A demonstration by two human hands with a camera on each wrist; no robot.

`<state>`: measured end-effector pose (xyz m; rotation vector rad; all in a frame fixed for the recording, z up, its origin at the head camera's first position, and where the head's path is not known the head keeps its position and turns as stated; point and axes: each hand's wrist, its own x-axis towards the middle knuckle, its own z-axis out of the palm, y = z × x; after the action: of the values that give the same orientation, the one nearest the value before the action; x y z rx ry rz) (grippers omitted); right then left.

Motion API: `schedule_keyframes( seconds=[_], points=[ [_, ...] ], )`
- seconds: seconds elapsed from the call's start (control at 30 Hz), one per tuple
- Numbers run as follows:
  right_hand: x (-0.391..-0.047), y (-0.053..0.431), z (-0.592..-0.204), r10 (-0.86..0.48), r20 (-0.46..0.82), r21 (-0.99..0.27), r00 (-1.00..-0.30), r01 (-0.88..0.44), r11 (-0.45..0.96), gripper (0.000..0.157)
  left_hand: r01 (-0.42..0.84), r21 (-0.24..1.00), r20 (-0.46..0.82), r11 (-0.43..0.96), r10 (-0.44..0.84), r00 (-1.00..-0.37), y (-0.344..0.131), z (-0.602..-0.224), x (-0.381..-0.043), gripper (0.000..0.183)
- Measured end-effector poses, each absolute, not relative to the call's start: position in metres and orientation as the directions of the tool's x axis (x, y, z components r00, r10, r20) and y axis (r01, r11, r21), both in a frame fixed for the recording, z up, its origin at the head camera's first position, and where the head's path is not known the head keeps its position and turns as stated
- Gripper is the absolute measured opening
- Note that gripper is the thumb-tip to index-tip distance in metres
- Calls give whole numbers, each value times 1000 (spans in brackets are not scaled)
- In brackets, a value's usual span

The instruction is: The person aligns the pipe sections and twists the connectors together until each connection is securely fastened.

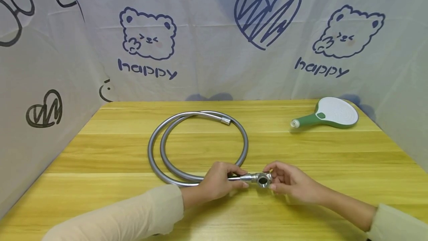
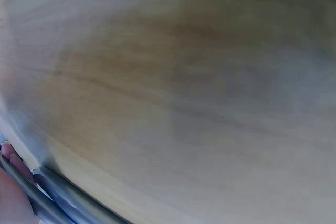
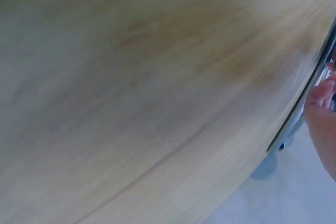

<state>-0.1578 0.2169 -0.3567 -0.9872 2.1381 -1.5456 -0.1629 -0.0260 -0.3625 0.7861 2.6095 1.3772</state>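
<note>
A grey shower hose [image 1: 150,148] lies coiled on the wooden table, its free chrome end [image 1: 226,121] at the back of the loop. Near the front, my left hand [image 1: 217,182] grips the hose just behind its other chrome connector [image 1: 246,178]. That connector meets a small chrome pipe fitting [image 1: 259,176], whose round opening faces me. From the right side, my right hand [image 1: 295,184] pinches the fitting between thumb and fingers. Part of the hose [image 2: 79,203] shows low in the left wrist view; my right hand [image 3: 321,114] shows at the edge of the right wrist view.
A green and white shower head [image 1: 337,112] lies at the back right of the table, its handle pointing left. White cloth [image 1: 207,58] with drawn bears and hearts hangs behind the table [image 1: 110,148] and along both sides.
</note>
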Motion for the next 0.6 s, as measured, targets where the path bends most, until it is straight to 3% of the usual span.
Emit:
schedule_keyframes(
  seconds=[0.6],
  points=[
    [-154,208,-358,-513,261,-750,-818,-506,426,22,408,793,172,453,475,-863,-26,-363,-163,21]
  ],
)
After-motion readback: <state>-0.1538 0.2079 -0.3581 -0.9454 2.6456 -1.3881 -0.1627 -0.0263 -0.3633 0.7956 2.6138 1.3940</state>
